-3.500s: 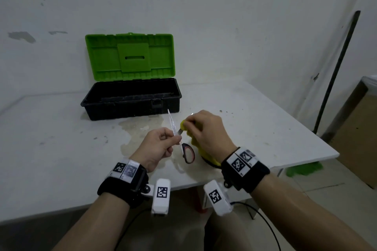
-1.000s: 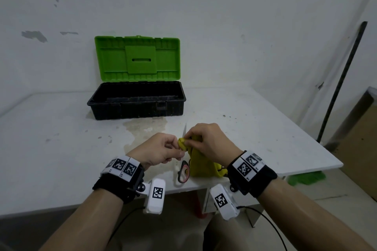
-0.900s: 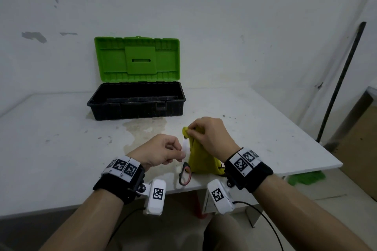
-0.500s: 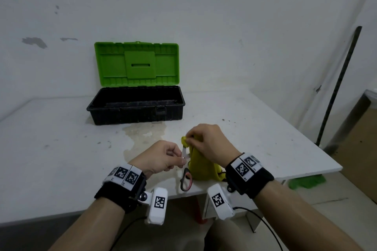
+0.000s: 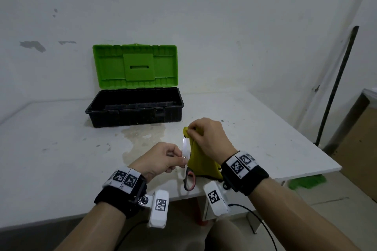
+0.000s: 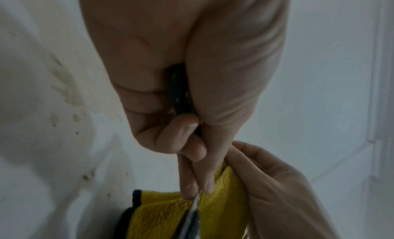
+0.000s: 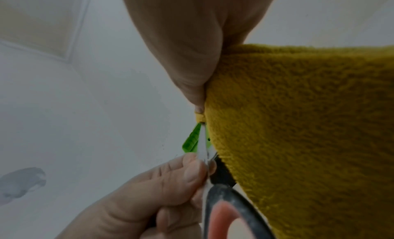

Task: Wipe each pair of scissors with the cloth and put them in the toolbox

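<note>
My left hand [image 5: 173, 158] pinches a pair of scissors [image 5: 186, 150] near the pivot, blades pointing up and the black-and-red handles [image 5: 189, 180] hanging below. My right hand [image 5: 193, 132] pinches a yellow cloth [image 5: 201, 164] around the blade tips; the rest of the cloth hangs down to the table. In the right wrist view the cloth [image 7: 298, 124] fills the right side, next to the bare blade [image 7: 203, 141] and the handle loop [image 7: 230, 200]. The left wrist view shows the scissors [image 6: 181, 94] held in my left hand above the cloth [image 6: 166, 214]. The toolbox [image 5: 134, 111] stands open behind, its black tub seemingly empty.
The toolbox's green lid [image 5: 135, 66] leans back against the wall. The white table [image 5: 51, 149] carries a yellowish stain [image 5: 142, 136] in front of the box. A dark pole [image 5: 336, 85] leans in the right corner, by a brown board [image 5: 359, 132]. The table's near edge lies just under my wrists.
Over the last second my right hand has slid the cloth up and down along the blades; it now sits at the tips, with more bare blade showing. My left hand kept its hold.
</note>
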A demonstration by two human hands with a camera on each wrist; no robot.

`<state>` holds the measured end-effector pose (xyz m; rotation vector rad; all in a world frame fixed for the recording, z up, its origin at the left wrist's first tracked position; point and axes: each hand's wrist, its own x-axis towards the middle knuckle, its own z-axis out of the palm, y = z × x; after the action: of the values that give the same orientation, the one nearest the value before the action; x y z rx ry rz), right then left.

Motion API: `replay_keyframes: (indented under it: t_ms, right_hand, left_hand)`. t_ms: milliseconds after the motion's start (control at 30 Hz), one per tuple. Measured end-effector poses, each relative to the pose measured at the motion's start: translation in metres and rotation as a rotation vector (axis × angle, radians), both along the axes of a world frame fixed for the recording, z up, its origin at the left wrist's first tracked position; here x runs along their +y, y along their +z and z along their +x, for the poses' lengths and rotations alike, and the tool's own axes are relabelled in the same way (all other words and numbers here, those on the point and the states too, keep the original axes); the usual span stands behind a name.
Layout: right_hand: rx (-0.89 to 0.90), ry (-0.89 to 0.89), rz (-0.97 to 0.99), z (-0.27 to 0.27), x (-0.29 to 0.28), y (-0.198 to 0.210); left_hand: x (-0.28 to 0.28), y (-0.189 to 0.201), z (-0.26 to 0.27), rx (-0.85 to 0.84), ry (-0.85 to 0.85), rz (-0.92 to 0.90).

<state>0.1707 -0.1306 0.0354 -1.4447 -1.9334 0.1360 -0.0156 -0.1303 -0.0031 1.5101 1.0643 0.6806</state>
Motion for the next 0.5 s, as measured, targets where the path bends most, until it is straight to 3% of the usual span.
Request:
replay_keyframes:
  t_ms: [200,400,500]
  right_hand:
    - [-0.163,0.18,-0.122,-0.005,-0.017,0.0]
    - [0.019,-0.051,-0.052,-0.005,0.001,0.005]
    - [0.06,0.002,-0.064,-0.001,-0.005,0.007]
  left_hand:
    - [0.004,0.002,-0.005,0.012,0.006,0.019]
    - [-0.001,-0.004,0.005,-0.028,-0.004,0.013]
    - [0.0,-0.004,0.004,-0.031,0.034,0.009]
